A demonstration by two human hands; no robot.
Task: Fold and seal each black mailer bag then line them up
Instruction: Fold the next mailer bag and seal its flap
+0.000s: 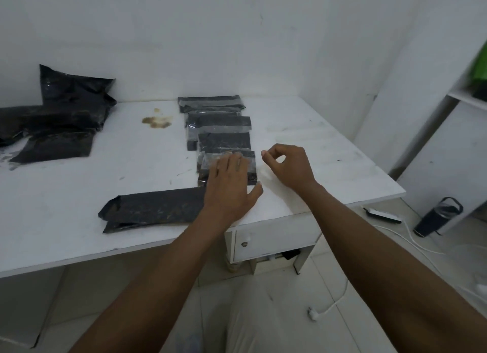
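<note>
- Right now the left hand lies flat, fingers straight, on the nearest folded bag on the white table.
- That bag's long side runs left to right.
- The row of folded bags goes from it back toward the wall.
- The right hand is just beside it, thumb and finger tips close; I cannot tell if they pinch anything.
- One long bag lies left to right by the front edge.
- A pile of bags sits far left.

There is one table. It carries about five folded bags in a row, one longer bag and one pile of bags that I cannot count. I see one left hand, one right hand and one black tumbler.
</note>
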